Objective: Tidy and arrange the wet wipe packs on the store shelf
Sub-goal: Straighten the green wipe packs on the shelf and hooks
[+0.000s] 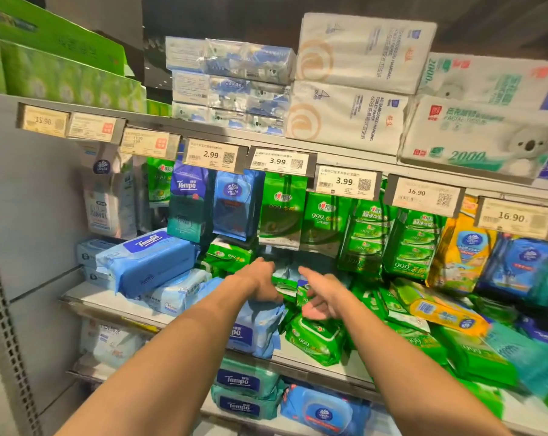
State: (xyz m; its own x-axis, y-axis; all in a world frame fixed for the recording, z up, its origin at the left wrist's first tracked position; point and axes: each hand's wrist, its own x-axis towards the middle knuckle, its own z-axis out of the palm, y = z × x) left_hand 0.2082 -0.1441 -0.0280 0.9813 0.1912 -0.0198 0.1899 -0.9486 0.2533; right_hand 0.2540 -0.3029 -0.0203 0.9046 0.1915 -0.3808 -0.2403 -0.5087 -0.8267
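Both hands reach into the shelf (310, 354). The left hand (261, 283) curls over a small green pack (283, 283); the right hand (321, 295) hangs loose-fingered, empty, above a green wipe pack (316, 338).

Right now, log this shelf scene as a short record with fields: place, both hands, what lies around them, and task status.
place: store shelf stocked with wet wipe packs
left hand: reaching into the middle of the shelf, fingers curled on a small green pack; the grip itself is partly hidden
right hand: fingers extended, holding nothing, above a green pack
left of hands: blue Tempo pack lying tilted on paler packs
right of hands: yellow pack on a loose green heap
status: packs still untidy
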